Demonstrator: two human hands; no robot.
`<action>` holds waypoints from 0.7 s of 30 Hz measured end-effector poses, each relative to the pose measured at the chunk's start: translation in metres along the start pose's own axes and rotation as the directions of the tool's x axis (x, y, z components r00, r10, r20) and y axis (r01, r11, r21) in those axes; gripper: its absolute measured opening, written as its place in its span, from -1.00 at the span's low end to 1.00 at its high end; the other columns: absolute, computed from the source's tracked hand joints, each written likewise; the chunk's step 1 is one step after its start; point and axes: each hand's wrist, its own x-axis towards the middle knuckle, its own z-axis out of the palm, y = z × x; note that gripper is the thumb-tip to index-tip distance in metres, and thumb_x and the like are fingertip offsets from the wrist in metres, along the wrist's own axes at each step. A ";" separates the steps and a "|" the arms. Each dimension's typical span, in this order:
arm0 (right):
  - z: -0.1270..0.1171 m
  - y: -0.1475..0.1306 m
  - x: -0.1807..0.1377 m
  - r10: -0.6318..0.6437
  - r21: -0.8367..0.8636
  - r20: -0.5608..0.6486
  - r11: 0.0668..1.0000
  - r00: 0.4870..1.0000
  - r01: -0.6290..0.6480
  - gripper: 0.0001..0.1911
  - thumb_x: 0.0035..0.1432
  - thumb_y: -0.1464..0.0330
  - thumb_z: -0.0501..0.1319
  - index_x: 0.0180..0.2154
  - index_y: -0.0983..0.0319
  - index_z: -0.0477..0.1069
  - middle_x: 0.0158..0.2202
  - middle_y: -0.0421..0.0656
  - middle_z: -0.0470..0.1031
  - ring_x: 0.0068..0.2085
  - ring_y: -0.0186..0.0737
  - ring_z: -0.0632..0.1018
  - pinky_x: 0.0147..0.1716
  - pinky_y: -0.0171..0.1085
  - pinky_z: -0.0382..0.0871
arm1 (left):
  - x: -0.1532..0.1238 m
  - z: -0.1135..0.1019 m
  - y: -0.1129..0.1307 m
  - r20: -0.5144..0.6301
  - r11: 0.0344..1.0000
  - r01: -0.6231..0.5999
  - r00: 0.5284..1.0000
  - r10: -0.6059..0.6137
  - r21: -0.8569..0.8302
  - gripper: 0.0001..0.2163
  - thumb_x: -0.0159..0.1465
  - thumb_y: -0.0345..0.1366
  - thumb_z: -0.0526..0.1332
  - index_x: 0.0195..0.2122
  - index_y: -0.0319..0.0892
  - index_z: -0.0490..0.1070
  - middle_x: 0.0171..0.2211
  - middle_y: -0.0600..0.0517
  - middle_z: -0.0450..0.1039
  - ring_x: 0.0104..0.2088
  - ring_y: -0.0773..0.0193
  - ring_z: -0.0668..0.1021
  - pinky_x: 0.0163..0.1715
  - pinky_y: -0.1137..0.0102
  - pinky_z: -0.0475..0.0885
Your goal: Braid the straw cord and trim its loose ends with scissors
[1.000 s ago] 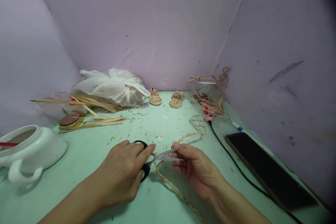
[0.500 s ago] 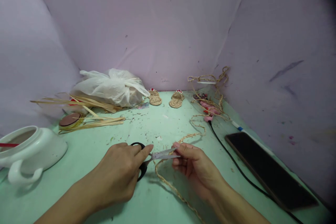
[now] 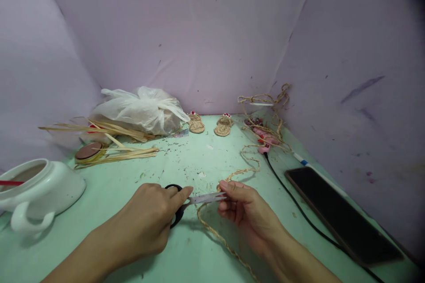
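My left hand [image 3: 154,212] grips black-handled scissors [image 3: 202,199], their metal blades pointing right and nearly closed by my right fingertips. Between thumb and fingers, my right hand [image 3: 244,205] pinches a braided straw cord [image 3: 215,233]. One stretch of the cord runs down to the table's front edge, and another winds away behind the hand. Whether the blades touch the cord is hard to make out. At the back of the table stand two small woven straw sandals, the left sandal [image 3: 196,124] and the right sandal [image 3: 223,126], each with red and white trim.
A white pot [image 3: 63,185] stands at left, near straw strips [image 3: 133,154], a round tin [image 3: 89,152] and a white plastic bag [image 3: 142,110]. On the right lie a dark phone [image 3: 338,212], a black cable [image 3: 299,203], a pink tool [image 3: 265,137] and tangled cord [image 3: 281,95].
The scissor blades have come closer together, and the scissors have shifted slightly left with my left hand. My right hand keeps its place on the cord.
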 end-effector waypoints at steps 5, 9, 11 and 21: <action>0.000 0.001 0.001 0.013 -0.015 0.010 1.000 1.000 -0.013 -0.85 -0.11 0.43 0.27 -0.61 0.33 0.35 -0.65 -0.20 0.43 -0.68 -0.48 0.40 -0.65 -0.49 0.33 | 0.002 -0.013 -0.001 -0.014 0.962 0.033 0.999 -0.038 -0.270 -0.55 0.01 -0.55 -0.02 -0.08 -0.04 0.25 -0.49 0.11 0.43 -0.49 0.28 0.47 -0.51 0.46 0.25; 0.001 0.001 0.002 0.012 -0.017 -0.039 1.000 0.999 -0.013 -0.84 -0.08 0.44 0.25 -0.62 0.34 0.36 -0.66 -0.22 0.41 -0.68 -0.48 0.40 -0.67 -0.51 0.31 | 0.008 -0.015 0.004 -0.053 0.753 0.140 0.973 -0.226 -0.643 -0.73 0.07 -0.45 0.00 -0.22 -0.12 0.33 -0.49 0.11 0.43 -0.51 0.37 0.43 -0.51 0.51 0.28; 0.001 0.002 0.003 0.019 -0.021 -0.056 1.000 0.998 -0.020 -0.83 -0.06 0.44 0.23 -0.63 0.34 0.36 -0.67 -0.22 0.40 -0.68 -0.48 0.40 -0.67 -0.50 0.30 | 0.013 -0.010 0.011 -0.002 0.538 0.197 0.938 -0.347 -0.820 -0.79 0.04 -0.39 0.08 -0.26 -0.18 0.33 -0.51 0.09 0.42 -0.53 0.38 0.42 -0.54 0.52 0.29; 0.006 0.011 -0.002 -0.102 -0.186 0.064 0.976 0.993 0.112 -0.74 -0.17 0.25 0.32 -0.52 0.35 0.42 -0.52 -0.11 0.51 -0.52 -0.37 0.48 -0.51 -0.43 0.33 | 0.026 0.010 0.030 0.287 -0.108 0.267 0.846 -0.450 -0.958 -0.65 -0.15 -0.35 0.25 -0.29 -0.24 0.27 -0.64 0.17 0.29 -0.64 0.45 0.29 -0.65 0.53 0.12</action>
